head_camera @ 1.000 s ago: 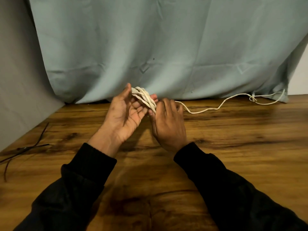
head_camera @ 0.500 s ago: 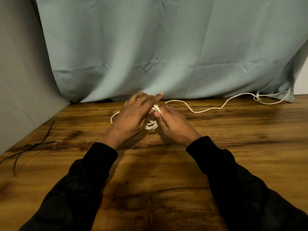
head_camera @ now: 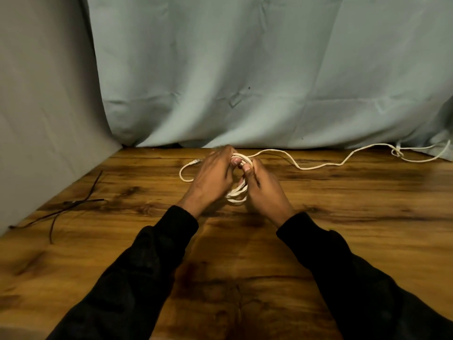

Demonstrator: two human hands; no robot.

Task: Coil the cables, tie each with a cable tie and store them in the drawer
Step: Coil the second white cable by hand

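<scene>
Single head-worn view, wide-angle, looking forward and down over a brown wood-grain tabletop (head_camera: 343,241). Both black-sleeved forearms enter from the bottom edge and meet near frame centre, close to the lens. Pale blue-grey cloth backdrop (head_camera: 245,69) fills the upper half. Straight lines bow toward the edges. No second view.

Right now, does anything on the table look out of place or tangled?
Yes. The white cable has a small snarl near its far right end by the curtain, while both hands grip the coil. Thin black ties lie scattered at left.
</scene>
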